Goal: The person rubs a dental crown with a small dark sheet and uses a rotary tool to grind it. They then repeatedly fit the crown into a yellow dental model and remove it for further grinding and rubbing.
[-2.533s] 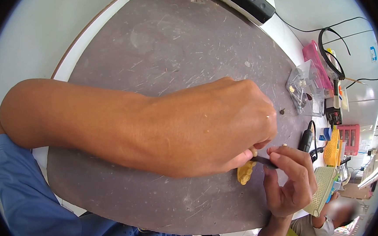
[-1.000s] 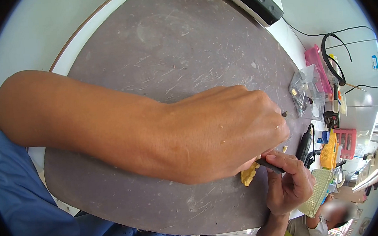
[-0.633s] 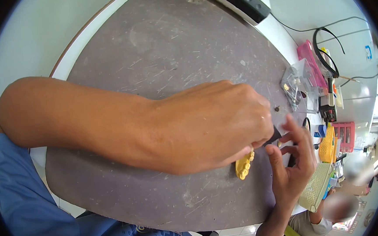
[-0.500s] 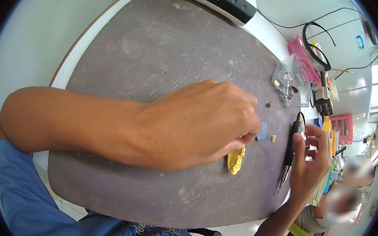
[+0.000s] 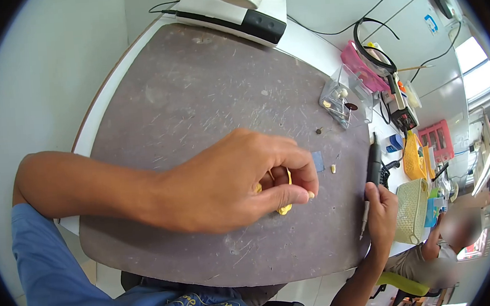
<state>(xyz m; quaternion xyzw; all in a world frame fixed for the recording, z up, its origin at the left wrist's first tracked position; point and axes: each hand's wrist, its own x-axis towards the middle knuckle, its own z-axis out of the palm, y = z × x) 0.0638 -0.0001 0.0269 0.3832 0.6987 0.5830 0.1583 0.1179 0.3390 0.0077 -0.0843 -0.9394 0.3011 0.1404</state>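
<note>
My left hand (image 5: 224, 183) is over the middle of the worktop, its thumb and index finger pinched on a small whitish piece (image 5: 311, 195). Under and behind its fingers is a yellow moulded piece (image 5: 285, 210), mostly hidden. At the right edge, my right hand (image 5: 382, 214) has its thumb against a slim black handpiece (image 5: 375, 164), fingers curled beside it and partly hidden. The handpiece's metal tip points toward the front edge. A blue-grey square (image 5: 318, 161) and a small cream piece (image 5: 333, 169) lie to the right of my left hand.
A clear box (image 5: 341, 103) of small parts stands at the back right, beside a pink tray (image 5: 359, 68). A yellow basket (image 5: 413, 155) and a woven basket (image 5: 411, 212) are beyond the right edge. A white device (image 5: 230, 17) stands behind. Another person (image 5: 414, 263) sits at lower right.
The view has shifted. My left hand has turned, showing the whitish piece at its fingertips and covering more of the yellow piece. My right hand has closed onto the handpiece.
</note>
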